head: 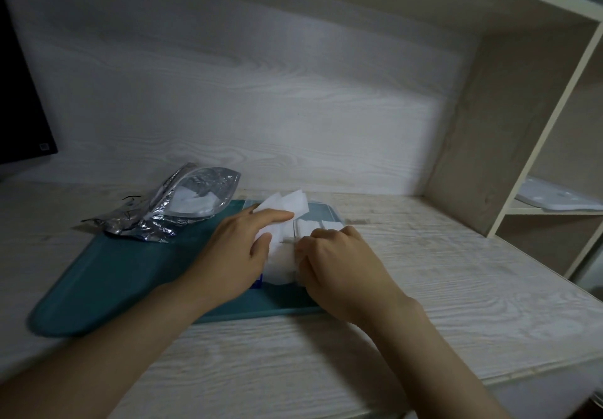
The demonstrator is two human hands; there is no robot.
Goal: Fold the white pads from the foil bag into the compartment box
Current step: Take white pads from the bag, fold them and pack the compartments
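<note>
Head view: a white pad (280, 255) is held over the near left part of the clear compartment box (326, 214), which lies on the far right end of a teal mat (130, 275) on the pale wood-grain bench (456, 288); the pad's far corners stick up past the fingers. The left hand (238, 249) is laid on the pad from the left, fingers stretched across its top and thumb tucked against its edge, so that its grip is closed on the pad in a pinch; the right hand (339, 262) is set against the pad's right edge with fingers curled and knuckles up; its fingertips are hidden, and whether its grip pinches the pad cannot be told. White folded material is seen in a far compartment of the box. The foil bag (163, 223) lies crumpled on the mat's far left part, mouth open, with more pads (195, 203) visible inside. A shelf unit (522, 125) stands at the right; a dark monitor (19, 108) is at the left edge.
</note>
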